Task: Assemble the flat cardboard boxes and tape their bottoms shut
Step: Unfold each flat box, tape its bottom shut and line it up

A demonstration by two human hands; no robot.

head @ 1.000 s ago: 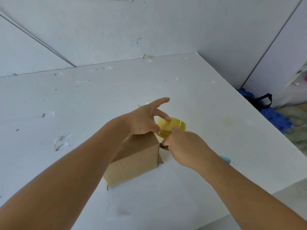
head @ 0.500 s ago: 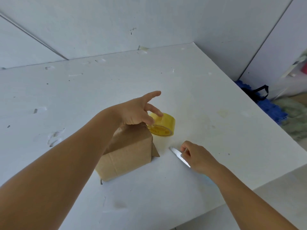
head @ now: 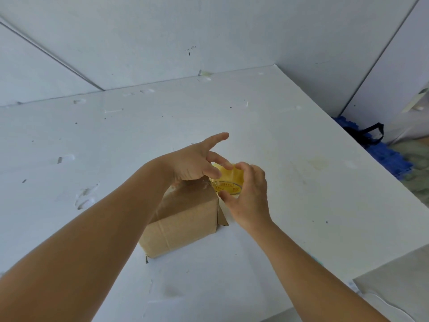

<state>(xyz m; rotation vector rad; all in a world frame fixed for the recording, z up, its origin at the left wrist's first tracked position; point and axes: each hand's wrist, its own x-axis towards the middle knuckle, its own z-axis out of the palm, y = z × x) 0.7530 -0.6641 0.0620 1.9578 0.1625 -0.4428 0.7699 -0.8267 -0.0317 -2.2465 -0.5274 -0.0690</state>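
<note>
Right hand [head: 249, 196]: gripped the tape roll [head: 228, 180], fingers curled over its far rim, thumb at its near rim
Left hand [head: 195, 165]: thumb pressed on the box top at the corner beside the roll; index finger straight, others loosely bent, holding nothing
Box [head: 183, 219]: assembled, on the table [head: 301, 182], just left of the gripped roll, one flap splayed out below the right hand
</note>
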